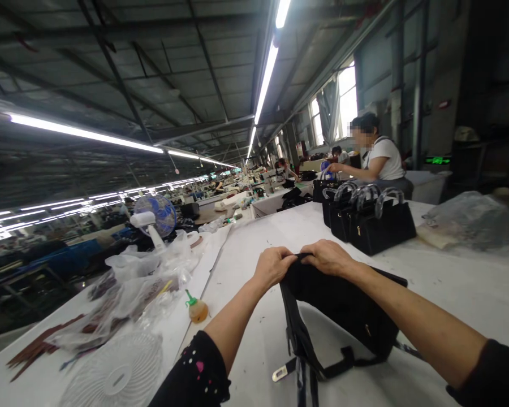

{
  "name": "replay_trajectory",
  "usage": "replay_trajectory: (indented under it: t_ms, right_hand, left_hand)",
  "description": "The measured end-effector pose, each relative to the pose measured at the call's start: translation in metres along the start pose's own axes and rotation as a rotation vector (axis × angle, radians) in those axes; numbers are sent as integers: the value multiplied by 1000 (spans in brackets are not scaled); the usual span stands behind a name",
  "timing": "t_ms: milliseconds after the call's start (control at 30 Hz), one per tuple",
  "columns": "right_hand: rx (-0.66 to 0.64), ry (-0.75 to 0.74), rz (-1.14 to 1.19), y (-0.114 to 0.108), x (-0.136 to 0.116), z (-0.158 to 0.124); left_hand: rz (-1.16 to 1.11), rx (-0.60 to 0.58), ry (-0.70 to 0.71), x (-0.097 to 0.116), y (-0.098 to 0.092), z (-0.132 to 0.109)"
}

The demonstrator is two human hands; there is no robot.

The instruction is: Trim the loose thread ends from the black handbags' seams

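Observation:
A black handbag (343,305) lies tilted on the white table in front of me, its straps hanging down and a metal-ended tab (283,370) sticking out below. My left hand (274,267) pinches the bag's upper far corner between thumb and fingers. Right beside it, my right hand (327,257) grips the same top edge, fingers curled over it. Both hands nearly touch each other. The inside of the bag is mostly hidden from me.
Several finished-looking black handbags (382,226) with wrapped handles stand at the right, near a seated co-worker (384,155). Clear plastic (475,220) lies beyond them. On the left are a green-capped bottle (196,310), a white fan (119,373), plastic bags (148,277) and brown strips (46,345).

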State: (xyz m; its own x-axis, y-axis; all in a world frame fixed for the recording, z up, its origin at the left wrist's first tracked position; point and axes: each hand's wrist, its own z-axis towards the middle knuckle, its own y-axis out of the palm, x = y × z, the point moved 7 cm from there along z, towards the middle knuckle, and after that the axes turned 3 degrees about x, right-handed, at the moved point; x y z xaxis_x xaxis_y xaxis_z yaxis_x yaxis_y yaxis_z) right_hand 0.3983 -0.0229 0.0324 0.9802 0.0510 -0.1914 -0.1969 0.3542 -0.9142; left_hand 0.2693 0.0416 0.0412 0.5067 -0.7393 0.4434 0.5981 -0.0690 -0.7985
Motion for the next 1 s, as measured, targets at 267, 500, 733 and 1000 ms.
replay_trajectory:
  t_ms: [267, 500, 733, 1000]
  right_hand:
    - [36, 36, -21, -10, -11, -8]
    - [52, 103, -80, -7, -5, -8]
    - [183, 148, -148, -34, 8, -4]
    - [202, 201, -116, -42, 16, -9]
  left_hand:
    - [-223, -23, -82, 2, -7, -13]
    - [-538, 32, -320, 3, 5, -47]
    - [-212, -88, -297, 5, 9, -79]
    - [-79, -97, -184, 6, -13, -75]
